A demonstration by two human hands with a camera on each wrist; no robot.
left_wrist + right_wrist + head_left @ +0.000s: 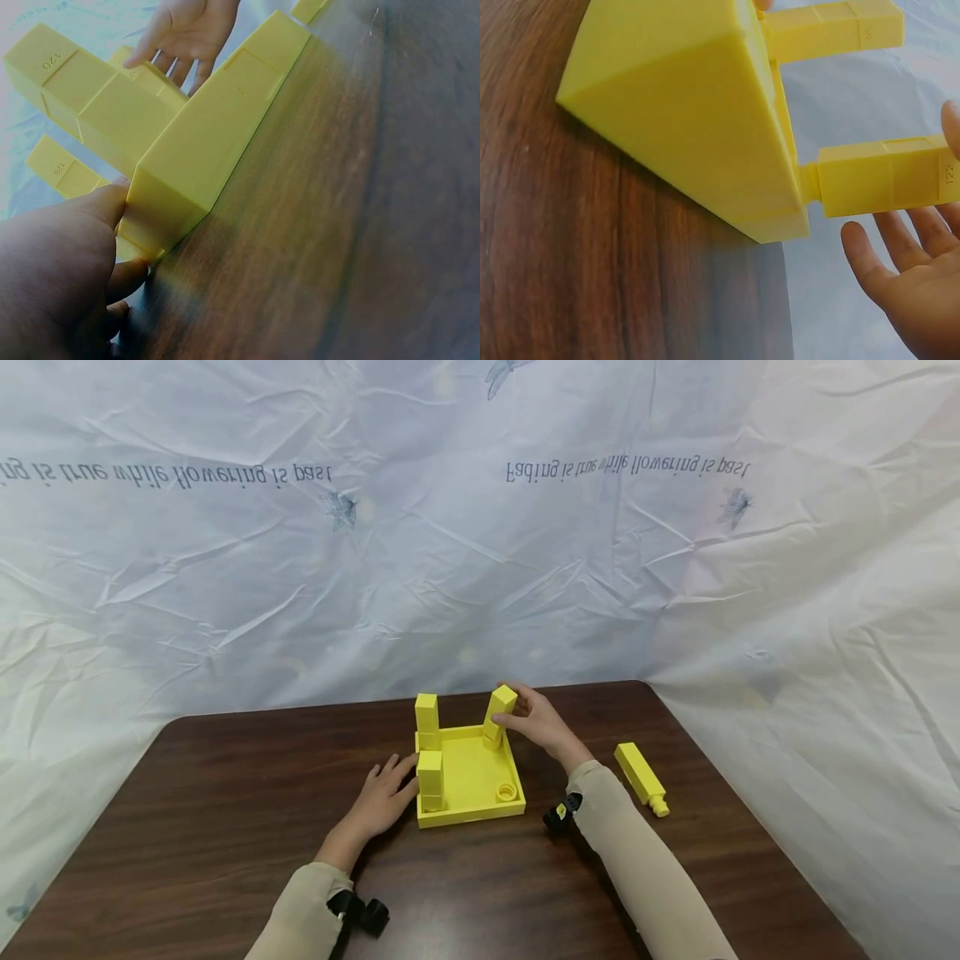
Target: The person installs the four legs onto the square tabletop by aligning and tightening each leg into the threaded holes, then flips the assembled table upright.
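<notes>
A yellow square base [474,774] lies on the dark wooden table [225,793]. Three yellow posts stand in its corners: back left [426,720], front left [430,782], back right [498,716]. The front right socket [507,792] is empty. My left hand [382,797] lies flat on the table with straight fingers against the base's left side; its thumb [90,217] presses the base wall [202,157]. My right hand [538,724] is at the back right post [885,176], thumb touching it, fingers [874,259] straight and slightly apart from it.
A fourth yellow post [641,775] lies loose on the table to the right of my right forearm. A crinkled white sheet [480,527] hangs behind and beside the table. Black wrist cameras [562,814] sit on both sleeves.
</notes>
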